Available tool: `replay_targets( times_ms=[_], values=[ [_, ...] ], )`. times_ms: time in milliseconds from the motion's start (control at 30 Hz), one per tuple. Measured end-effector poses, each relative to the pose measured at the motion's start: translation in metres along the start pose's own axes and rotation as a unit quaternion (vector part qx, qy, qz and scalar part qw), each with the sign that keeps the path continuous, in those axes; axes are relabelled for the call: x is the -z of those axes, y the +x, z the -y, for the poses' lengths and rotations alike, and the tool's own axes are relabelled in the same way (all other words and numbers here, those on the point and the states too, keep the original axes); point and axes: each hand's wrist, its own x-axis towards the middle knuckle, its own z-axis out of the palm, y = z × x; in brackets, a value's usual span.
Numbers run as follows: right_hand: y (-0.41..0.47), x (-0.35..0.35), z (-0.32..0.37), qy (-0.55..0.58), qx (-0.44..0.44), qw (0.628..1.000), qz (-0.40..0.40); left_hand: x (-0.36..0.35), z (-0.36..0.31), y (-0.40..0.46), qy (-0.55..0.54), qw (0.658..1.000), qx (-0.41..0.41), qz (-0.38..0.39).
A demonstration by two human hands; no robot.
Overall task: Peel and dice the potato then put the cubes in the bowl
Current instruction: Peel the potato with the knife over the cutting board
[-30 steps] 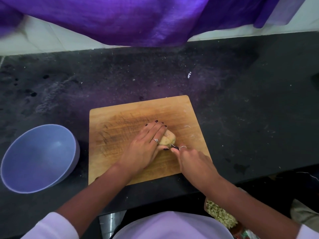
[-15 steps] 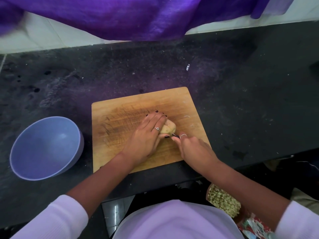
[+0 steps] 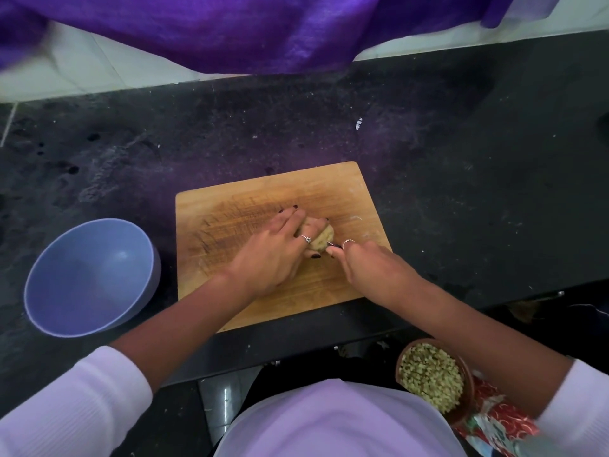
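1. Potato, a pale yellow peeled lump point(image 3: 319, 236), sits on the rectangular scored wooden cutting board point(image 3: 230, 225), right of the board's centre; no cut cubes are visible beside it, so the dicing looks barely begun.
2. Risk to fingers: the left hand point(image 3: 273, 255) lies over the potato with its thumb tip just beside the thin metal knife blade point(image 3: 332, 243); if the blade slips off the rounded, probably wet surface, it could nick that thumb or the ringed finger.
3. Risk of rolling: the potato shows no flat cut face that I can see, so downward pressure may make it rock away from the blade and spoil the cut.
4. Risk of a long carry: the round blue-grey bowl point(image 3: 90, 278) stands on the black speckled stone counter point(image 3: 461, 192) left of the board, not touching it, so cubes could drop in transit.
5. Left hand pose: forearm angled in from the board's near-left, palm down, fingers gently curled round the potato's top and far side, thumb on its near side, holding it.
6. Right hand point(image 3: 372, 268) pose: reaches in from the board's near-right, fingers closed round the knife handle, which is hidden; only a sliver of blade shows, at the potato's near-right edge.
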Motion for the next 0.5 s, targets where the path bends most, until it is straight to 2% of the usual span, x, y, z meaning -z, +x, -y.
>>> replay_targets(
  times_ms=[200,500],
  values=[
    [0.002,-0.002,-0.003,0.023,0.004,1.000,0.003,-0.006,-0.002,0.000,-0.006,0.997,-0.018,-0.081],
    [0.001,-0.012,-0.008,0.037,0.023,0.999,-0.023,-0.009,-0.007,0.000,-0.034,0.998,0.018,-0.057]
  ],
)
